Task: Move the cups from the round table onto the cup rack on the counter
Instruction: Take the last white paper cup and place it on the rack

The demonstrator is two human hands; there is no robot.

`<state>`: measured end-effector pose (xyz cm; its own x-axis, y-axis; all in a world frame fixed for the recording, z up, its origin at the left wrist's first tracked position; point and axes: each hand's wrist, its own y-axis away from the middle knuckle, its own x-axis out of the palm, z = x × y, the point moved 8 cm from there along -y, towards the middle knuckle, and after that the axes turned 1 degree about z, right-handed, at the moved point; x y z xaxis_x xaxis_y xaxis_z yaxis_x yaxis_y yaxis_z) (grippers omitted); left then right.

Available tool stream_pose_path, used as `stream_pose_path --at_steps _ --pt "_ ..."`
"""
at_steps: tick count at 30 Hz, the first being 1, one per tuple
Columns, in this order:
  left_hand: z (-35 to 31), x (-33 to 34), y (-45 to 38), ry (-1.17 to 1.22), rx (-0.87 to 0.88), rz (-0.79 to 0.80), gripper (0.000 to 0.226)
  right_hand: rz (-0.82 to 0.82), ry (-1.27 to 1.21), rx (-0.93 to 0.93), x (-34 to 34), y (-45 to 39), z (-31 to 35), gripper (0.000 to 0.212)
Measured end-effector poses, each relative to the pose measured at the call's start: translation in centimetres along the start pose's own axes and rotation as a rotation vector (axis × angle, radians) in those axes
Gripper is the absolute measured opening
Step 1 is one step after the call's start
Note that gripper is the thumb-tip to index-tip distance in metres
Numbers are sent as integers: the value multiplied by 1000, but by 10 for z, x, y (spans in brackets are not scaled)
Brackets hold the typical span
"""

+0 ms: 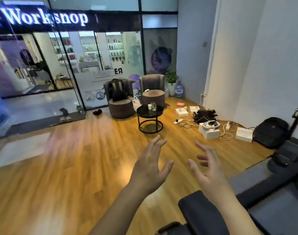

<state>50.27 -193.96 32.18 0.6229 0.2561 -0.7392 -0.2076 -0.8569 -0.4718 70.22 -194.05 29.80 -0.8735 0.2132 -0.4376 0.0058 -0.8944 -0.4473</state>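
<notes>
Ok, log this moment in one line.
left hand open | right hand open | cups on round table | none picked up

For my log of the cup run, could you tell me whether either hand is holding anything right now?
Nothing is held. The left hand and right hand are open in the air; the cups stand on the round table.

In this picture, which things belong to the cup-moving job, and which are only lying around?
Belong to the job:
cups
round table
left hand, open
right hand, open

Only lying around:
backpack on an armchair
water bottle
white boxes and cables on the floor
</notes>
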Motion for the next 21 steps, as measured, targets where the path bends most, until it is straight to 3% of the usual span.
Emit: stream_pose_path --at_steps 8,21 --pt "141 10 -75 -55 -80 46 70 55 -25 -13 133 -122 -24 61" --pt "366 23 -348 -65 -131 65 76 88 50 -28 289 -427 -69 58"
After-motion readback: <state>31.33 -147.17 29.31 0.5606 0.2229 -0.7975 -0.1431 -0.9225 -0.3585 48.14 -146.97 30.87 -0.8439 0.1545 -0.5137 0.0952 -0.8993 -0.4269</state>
